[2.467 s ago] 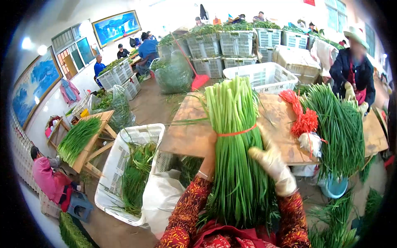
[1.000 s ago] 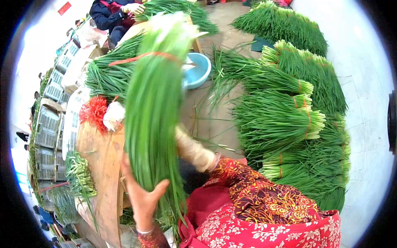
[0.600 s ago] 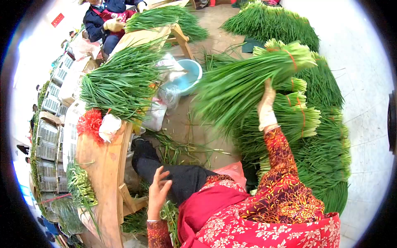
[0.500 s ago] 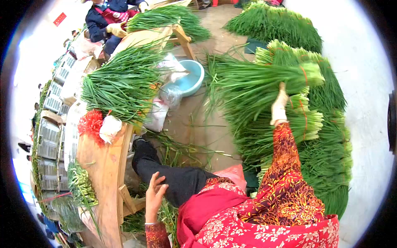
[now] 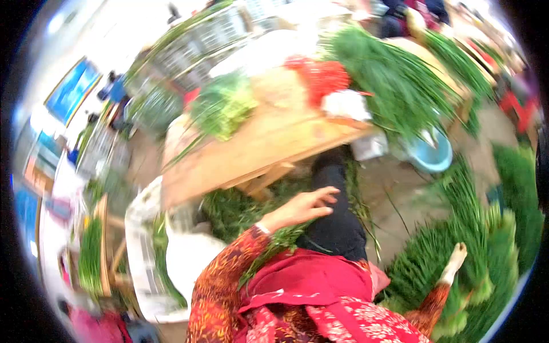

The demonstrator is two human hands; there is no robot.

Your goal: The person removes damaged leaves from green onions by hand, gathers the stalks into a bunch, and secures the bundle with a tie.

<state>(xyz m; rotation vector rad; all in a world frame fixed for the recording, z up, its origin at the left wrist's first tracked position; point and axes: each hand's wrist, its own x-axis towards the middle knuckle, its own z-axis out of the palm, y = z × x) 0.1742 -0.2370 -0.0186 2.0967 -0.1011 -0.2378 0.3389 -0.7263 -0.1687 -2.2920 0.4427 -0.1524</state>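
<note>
My left hand (image 5: 303, 207) hangs in the air over my dark trouser leg, open, its fingers loosely apart and holding nothing. At the lower right my right hand (image 5: 454, 264), in a pale glove, grips the side of a bundle of garlic chives (image 5: 476, 260). The bundle's leaves point up in the view and its pale ends lie downward; motion blurs it, and my fingertips are partly hidden among the green. It overlaps a large pile of garlic chives (image 5: 414, 257) on the floor beside my leg.
Above my left hand stretches a wooden table (image 5: 286, 134). On it lie loose chives (image 5: 383, 80), red ties (image 5: 320, 77), a white bundle (image 5: 346, 106) and short trimmings (image 5: 226, 108). A blue basin (image 5: 432, 151) stands beyond. Another person (image 5: 420, 17) works at the far end.
My view has swung left, bringing the table across the middle and the pile to the lower right. My right hand stays at the bundle. My left hand remains free, now over my leg.
</note>
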